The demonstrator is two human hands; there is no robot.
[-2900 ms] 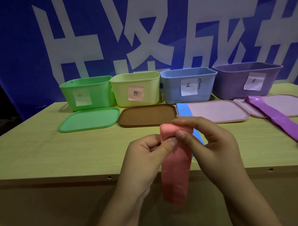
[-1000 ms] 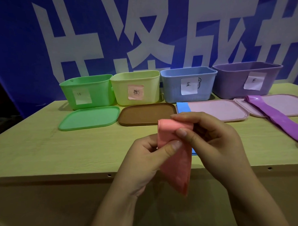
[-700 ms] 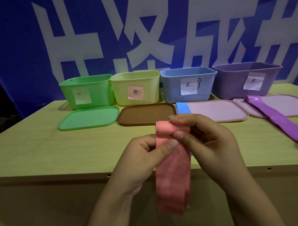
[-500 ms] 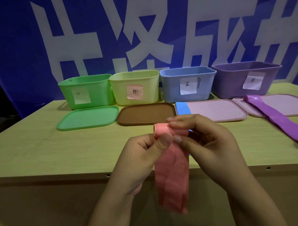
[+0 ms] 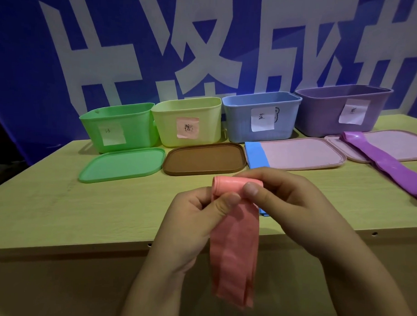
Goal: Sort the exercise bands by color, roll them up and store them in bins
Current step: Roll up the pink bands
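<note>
From the head view, we pinched the pink band (image 5: 234, 244) with both hands above the table's (image 5: 47, 206) near edge: our left hand (image 5: 196, 219) and right hand (image 5: 293, 208) clamped its rolled top, the rest hanging loose. Our right hand hid most of the blue band (image 5: 257, 154). Behind stood green (image 5: 118, 126), yellow (image 5: 187, 121), blue (image 5: 261, 117) and purple (image 5: 341, 108) bins, lids before them. A purple band (image 5: 387, 161) lay at the right.
</note>
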